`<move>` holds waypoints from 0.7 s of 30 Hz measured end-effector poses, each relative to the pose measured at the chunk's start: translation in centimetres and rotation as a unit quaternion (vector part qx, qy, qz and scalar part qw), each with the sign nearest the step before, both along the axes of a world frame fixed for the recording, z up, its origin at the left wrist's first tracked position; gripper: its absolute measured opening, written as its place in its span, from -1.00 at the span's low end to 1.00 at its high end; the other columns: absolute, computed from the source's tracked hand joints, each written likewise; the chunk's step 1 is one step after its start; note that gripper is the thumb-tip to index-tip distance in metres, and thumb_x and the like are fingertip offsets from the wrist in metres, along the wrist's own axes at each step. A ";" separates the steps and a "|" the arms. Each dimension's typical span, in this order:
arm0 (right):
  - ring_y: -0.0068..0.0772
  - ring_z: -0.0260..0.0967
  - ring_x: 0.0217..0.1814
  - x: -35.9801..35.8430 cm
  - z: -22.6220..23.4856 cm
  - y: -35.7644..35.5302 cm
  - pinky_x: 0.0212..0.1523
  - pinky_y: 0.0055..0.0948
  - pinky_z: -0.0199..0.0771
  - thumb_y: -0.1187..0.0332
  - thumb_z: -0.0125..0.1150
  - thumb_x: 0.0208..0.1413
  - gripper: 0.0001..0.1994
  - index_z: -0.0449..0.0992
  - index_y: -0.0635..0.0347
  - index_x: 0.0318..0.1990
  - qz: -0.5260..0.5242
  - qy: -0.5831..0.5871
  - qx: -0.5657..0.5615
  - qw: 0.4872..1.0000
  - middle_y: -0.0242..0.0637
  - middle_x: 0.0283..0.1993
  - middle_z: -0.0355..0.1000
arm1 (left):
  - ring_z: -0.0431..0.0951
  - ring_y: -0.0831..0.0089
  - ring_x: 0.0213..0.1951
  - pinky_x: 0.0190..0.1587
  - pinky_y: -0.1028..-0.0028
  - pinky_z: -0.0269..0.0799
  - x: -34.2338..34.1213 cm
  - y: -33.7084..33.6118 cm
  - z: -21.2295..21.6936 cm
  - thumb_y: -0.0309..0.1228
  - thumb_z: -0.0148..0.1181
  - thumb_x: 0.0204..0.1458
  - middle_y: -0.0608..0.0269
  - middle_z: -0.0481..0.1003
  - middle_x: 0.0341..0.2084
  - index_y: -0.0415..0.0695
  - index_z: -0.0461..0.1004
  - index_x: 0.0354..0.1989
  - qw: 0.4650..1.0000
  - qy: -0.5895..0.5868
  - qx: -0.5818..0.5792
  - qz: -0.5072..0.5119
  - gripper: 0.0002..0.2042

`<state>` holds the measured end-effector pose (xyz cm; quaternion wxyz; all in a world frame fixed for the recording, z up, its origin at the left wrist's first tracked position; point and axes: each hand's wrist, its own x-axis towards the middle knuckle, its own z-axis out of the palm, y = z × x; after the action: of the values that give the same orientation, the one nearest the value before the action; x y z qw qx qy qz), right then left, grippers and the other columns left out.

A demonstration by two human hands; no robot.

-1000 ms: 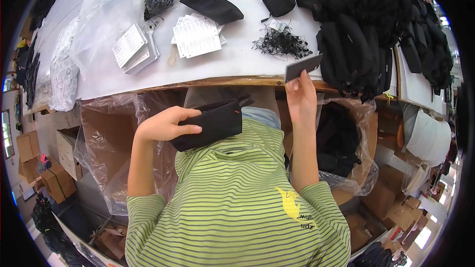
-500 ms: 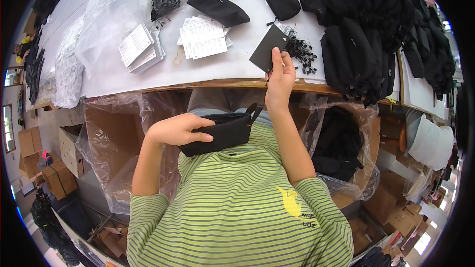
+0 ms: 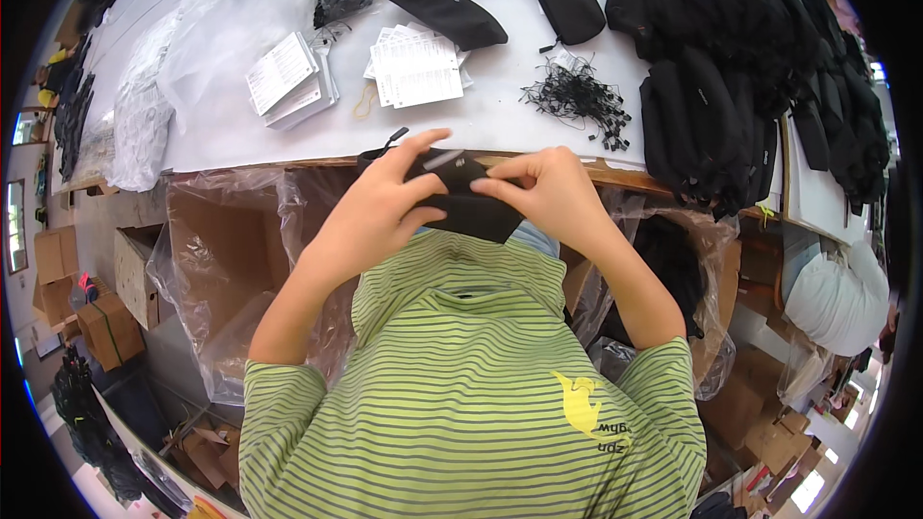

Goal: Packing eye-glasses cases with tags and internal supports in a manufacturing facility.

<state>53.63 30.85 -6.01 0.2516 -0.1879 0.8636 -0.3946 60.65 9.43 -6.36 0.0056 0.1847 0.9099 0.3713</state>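
Observation:
A small black zip pouch is held up in front of my shirt, close to the table's front edge. My left hand grips its left part, thumb on the near face and fingers over the top. A black card tag with a small pale mark lies against the pouch's mouth. My right hand pinches at the tag's right edge with thumb and forefinger. How far the tag is inside the pouch is hidden. A black zip pull sticks up beside my left fingers.
On the white table lie white printed cards, a booklet stack, tangled black cords and a clear plastic bag. Black pouches are heaped at the right. Plastic-lined cartons stand below the table edge.
My right hand has brought the black tag down from above the table to the pouch. The left hand and pouch have risen toward the table edge. The view has shifted slightly.

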 end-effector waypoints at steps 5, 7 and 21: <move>-0.29 0.13 -0.72 1.4 -1.3 0.5 -0.59 -0.41 0.17 0.11 0.30 0.02 -0.73 0.65 0.13 -0.34 0.156 0.018 0.026 0.987 -0.21 -0.66 0.41 | 0.45 0.23 -0.13 -0.09 0.32 0.35 0.3 -0.6 -0.4 -0.42 0.29 -0.10 0.24 0.50 -0.22 -0.14 0.46 -0.30 0.993 -0.046 -0.009 -0.111 -0.80; -0.42 0.06 -0.74 1.7 -1.9 0.8 -0.61 -0.46 0.10 0.11 0.36 -0.03 -0.71 0.65 0.14 -0.32 0.121 -0.019 -0.037 0.992 -0.27 -0.73 0.30 | 0.46 0.23 -0.20 -0.11 0.34 0.35 -0.2 -0.7 -0.2 -0.35 0.28 -0.06 0.21 0.52 -0.36 -0.12 0.49 -0.26 0.967 -0.223 -0.049 -0.110 -0.79; -0.58 -0.07 -0.71 2.7 -2.1 2.3 -0.64 -0.46 -0.01 0.18 0.45 -0.13 -0.69 0.60 0.25 -0.37 0.118 -0.092 -0.008 0.989 -0.38 -0.77 0.04 | 0.54 0.10 -0.25 -0.13 0.25 0.43 -16.3 -30.1 -4.7 -0.57 -0.04 -0.01 0.01 0.53 -0.36 -0.23 0.48 -0.22 0.853 0.189 -0.167 0.457 -0.79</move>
<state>56.34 33.18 -8.15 0.3736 -0.2533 0.8053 -0.3844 44.34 -20.72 -11.03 -0.3054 -0.1887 0.9239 0.1323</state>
